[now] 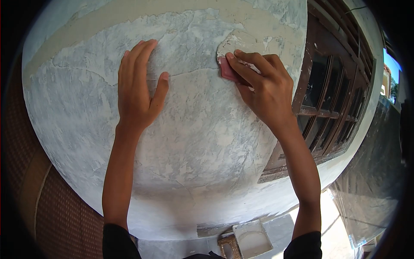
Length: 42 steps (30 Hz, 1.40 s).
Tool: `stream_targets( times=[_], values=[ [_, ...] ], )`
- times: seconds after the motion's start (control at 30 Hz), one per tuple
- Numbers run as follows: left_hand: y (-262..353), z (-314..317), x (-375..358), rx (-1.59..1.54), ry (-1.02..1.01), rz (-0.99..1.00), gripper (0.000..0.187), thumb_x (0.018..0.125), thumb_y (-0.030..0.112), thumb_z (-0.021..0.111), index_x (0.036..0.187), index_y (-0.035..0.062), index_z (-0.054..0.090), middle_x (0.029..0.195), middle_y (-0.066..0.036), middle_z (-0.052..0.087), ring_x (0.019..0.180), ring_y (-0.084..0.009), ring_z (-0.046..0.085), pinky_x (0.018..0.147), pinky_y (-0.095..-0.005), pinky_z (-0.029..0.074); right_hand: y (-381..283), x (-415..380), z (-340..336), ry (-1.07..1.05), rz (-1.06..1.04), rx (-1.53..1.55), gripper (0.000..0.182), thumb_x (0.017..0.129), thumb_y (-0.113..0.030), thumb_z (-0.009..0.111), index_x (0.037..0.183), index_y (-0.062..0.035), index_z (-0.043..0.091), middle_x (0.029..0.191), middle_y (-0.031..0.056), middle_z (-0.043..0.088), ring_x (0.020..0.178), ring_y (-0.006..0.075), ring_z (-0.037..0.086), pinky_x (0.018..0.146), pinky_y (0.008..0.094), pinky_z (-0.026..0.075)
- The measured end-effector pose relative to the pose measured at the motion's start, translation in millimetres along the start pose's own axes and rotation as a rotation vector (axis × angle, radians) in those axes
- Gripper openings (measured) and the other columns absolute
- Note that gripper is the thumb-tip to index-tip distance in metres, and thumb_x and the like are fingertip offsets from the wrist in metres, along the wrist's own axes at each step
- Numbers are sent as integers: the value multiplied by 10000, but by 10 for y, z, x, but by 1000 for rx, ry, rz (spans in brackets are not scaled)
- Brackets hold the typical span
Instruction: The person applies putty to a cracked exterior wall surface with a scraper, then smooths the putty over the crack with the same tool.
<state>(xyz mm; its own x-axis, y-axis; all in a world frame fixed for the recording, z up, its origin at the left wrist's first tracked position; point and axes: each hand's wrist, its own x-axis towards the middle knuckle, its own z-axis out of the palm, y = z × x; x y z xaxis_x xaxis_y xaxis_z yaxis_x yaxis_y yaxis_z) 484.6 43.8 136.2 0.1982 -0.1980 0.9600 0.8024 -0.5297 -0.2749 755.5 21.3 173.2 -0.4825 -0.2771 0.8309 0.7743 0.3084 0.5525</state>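
My left hand rests against the grey-white wall with its fingers stretched upward and the thumb apart. My right hand pinches a small pink putty scraper and presses it to the wall, right of my left hand. Pale wet putty lies along the scraper's upper edge and on the wall above it. A thin crack or ridge line runs across the wall between both hands. My palm and fingers hide part of the scraper.
A dark brown wooden window frame with glass panes stands right of my right hand. Below on the floor sits a rectangular tray of pale material beside a woven item. Brown woven panelling borders the left; a dark sheet hangs at right.
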Motion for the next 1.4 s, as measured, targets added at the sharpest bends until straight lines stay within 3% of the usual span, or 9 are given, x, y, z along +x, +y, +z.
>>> stream_targets(
  times=[0.33,0.47,0.57,0.63,0.67,0.77,0.97,1.4],
  values=[
    [27,-13,2,5,-8,-10,498,972,178,558,1444,58,456,1454,-147,495,1384,-330,428,1204,-527,227,-34,-267,-169,-128,-25,61,390,663,-106,841,1043,-175,790,1043,-53,729,808,178,619,634,281,539],
    [27,-7,9,10,-5,-12,510,974,202,555,1451,61,444,1455,-150,491,1383,-331,429,1202,-534,227,41,-148,-378,-88,-47,119,389,694,-64,811,1070,-158,783,1042,-35,738,776,182,614,627,274,528],
    [30,-8,10,21,-12,-27,516,975,215,555,1455,65,440,1456,-152,490,1381,-332,430,1202,-536,228,75,-44,-472,-55,29,196,329,757,-17,760,1078,-93,764,1000,28,742,741,178,632,651,264,526],
    [25,-6,7,23,-9,-24,516,974,216,555,1455,67,441,1456,-152,490,1381,-333,431,1202,-537,227,119,4,-410,157,353,450,248,809,-5,705,1054,-21,737,927,83,729,712,153,648,674,244,514],
    [21,-4,8,29,-6,-19,517,974,217,555,1456,70,441,1456,-153,490,1380,-334,431,1201,-538,226,131,50,-433,171,461,456,190,858,-64,696,1025,23,714,872,91,718,734,120,655,693,234,508],
    [32,-9,10,34,-9,-29,517,974,216,552,1458,72,440,1455,-155,492,1379,-337,433,1202,-538,224,173,184,-298,243,762,623,263,897,-190,722,1028,37,709,842,52,719,752,84,633,691,241,506],
    [10,-19,3,35,-14,-14,520,972,219,553,1458,71,443,1457,-157,491,1378,-334,434,1202,-536,224,110,321,-40,334,876,807,316,906,-226,736,1048,54,707,883,73,726,780,97,638,734,255,511],
    [6,5,13,49,30,9,542,924,211,585,1430,59,466,1416,-139,524,1346,-317,471,1177,-542,278,114,192,-52,322,870,697,290,942,-210,709,1061,52,671,891,57,710,768,92,625,700,250,499]
  ],
)
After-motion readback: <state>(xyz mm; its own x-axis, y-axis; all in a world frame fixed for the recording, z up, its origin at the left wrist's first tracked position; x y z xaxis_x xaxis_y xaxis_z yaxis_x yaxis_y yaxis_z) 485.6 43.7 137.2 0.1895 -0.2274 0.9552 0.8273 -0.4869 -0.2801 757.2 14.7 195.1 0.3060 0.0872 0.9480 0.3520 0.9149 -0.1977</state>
